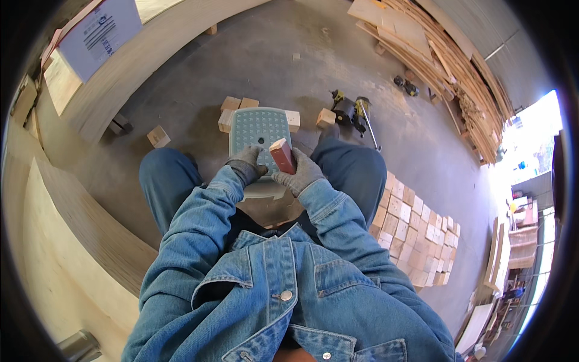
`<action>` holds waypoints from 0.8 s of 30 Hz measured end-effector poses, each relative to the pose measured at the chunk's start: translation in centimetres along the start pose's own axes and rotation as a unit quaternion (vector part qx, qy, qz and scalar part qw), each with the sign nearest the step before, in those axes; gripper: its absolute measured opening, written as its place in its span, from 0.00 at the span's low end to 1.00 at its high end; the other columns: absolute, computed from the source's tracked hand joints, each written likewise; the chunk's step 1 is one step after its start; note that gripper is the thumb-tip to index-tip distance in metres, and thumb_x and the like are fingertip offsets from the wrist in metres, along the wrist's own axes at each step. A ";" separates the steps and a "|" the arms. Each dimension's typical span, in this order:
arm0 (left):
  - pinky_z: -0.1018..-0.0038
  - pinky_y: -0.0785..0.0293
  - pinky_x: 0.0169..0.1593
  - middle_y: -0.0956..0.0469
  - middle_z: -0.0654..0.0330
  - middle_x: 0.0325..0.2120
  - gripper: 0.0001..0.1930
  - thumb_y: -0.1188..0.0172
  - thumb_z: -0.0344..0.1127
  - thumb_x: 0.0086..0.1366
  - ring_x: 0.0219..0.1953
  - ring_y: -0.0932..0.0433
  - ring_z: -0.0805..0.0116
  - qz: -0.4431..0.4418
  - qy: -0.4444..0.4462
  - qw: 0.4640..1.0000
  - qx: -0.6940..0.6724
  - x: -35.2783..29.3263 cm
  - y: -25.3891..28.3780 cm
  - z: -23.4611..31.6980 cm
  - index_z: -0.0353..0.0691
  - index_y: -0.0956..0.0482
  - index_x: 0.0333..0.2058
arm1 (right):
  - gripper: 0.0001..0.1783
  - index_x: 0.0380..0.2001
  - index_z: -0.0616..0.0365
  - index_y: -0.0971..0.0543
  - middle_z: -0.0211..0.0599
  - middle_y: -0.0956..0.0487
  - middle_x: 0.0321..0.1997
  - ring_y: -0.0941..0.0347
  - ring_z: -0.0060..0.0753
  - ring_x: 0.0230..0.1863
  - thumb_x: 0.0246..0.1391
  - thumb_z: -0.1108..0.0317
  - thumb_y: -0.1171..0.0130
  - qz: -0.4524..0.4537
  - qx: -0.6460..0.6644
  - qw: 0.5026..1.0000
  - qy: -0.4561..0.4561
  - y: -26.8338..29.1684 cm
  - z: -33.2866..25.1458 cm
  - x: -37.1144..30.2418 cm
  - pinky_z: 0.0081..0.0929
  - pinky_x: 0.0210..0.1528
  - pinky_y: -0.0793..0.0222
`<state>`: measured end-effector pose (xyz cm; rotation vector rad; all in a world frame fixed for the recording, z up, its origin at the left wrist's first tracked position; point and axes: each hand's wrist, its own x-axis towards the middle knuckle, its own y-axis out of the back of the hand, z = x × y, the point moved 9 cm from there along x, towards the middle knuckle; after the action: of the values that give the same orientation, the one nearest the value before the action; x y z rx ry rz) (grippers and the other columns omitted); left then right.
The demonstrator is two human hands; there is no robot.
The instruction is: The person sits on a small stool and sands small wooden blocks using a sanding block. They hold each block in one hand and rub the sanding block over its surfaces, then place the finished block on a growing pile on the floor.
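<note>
A pale green plastic stool [241, 123] with a textured top stands between my knees. My right hand [303, 172], in a grey glove, is closed around a sanding block [283, 158], a narrow wooden piece with reddish-brown sides and a bare pale end. The block tilts upward over the stool's right near edge. My left hand [246, 165], gloved too, is at the stool's left near edge with thumb and fingers apart; nothing shows in it. Several wooden blocks [227, 111] lie on the floor just beyond the stool.
Yellow-and-black power tools [353, 110] lie beside a wooden block [325, 117] on the concrete floor. Rows of wooden blocks [416, 232] are at my right. A lone block [158, 137] lies left. Stacked boards [434, 54] line the far right; a white box [102, 36] stands upper left.
</note>
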<state>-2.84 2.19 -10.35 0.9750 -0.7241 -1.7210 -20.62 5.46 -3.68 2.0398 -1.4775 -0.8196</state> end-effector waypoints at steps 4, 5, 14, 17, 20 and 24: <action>0.59 0.28 0.68 0.22 0.46 0.61 0.37 0.26 0.50 0.58 0.64 0.24 0.47 -0.004 -0.004 1.000 0.004 0.8 -0.6 -0.5 0.43 0.26 0.65 | 0.54 0.72 0.65 0.33 0.56 0.20 0.63 0.22 0.52 0.62 0.47 0.52 0.19 -0.013 0.024 0.999 -0.027 -0.8 2.2 1.2 0.38 0.67 0.27; 0.60 0.29 0.69 0.23 0.47 0.63 0.37 0.27 0.50 0.60 0.65 0.24 0.48 -0.011 0.005 1.000 0.010 1.0 -0.9 -0.6 0.44 0.26 0.66 | 0.55 0.72 0.65 0.34 0.56 0.20 0.62 0.22 0.52 0.62 0.47 0.52 0.19 -0.018 0.027 0.999 -0.032 -0.9 3.1 1.6 0.38 0.67 0.27; 0.59 0.25 0.65 0.20 0.50 0.59 0.31 0.29 0.47 0.62 0.61 0.21 0.49 0.003 0.032 0.999 -0.005 3.0 -3.4 -2.4 0.47 0.22 0.62 | 0.54 0.72 0.66 0.35 0.55 0.20 0.63 0.22 0.49 0.62 0.49 0.54 0.19 -0.030 0.133 0.990 -0.048 -0.8 6.2 4.0 0.37 0.67 0.27; 0.58 0.23 0.62 0.18 0.48 0.56 0.30 0.28 0.46 0.60 0.59 0.20 0.47 0.008 0.032 0.999 0.004 3.6 -3.9 -3.5 0.45 0.20 0.60 | 0.53 0.73 0.67 0.36 0.54 0.20 0.63 0.21 0.47 0.62 0.51 0.55 0.20 -0.030 0.197 0.980 -0.022 -0.1 6.1 4.1 0.36 0.67 0.27; 0.57 0.23 0.62 0.17 0.46 0.54 0.30 0.28 0.46 0.59 0.59 0.19 0.47 -0.003 0.051 0.998 0.036 4.3 -4.0 -2.5 0.43 0.19 0.59 | 0.53 0.73 0.68 0.37 0.53 0.20 0.63 0.21 0.44 0.62 0.52 0.56 0.20 -0.043 0.205 0.978 -0.018 1.4 6.2 3.9 0.36 0.66 0.26; 0.59 0.26 0.66 0.21 0.47 0.60 0.34 0.29 0.50 0.59 0.62 0.21 0.48 -0.060 0.082 0.990 0.095 4.6 -4.8 -1.9 0.47 0.22 0.63 | 0.53 0.73 0.68 0.37 0.53 0.20 0.63 0.21 0.44 0.61 0.52 0.55 0.20 -0.037 0.214 0.976 0.007 2.4 6.8 3.6 0.35 0.65 0.25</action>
<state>-4.29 -0.62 -16.54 1.2985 -0.7428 -1.6720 -26.23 1.07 -7.43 2.4154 -1.6938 -0.5443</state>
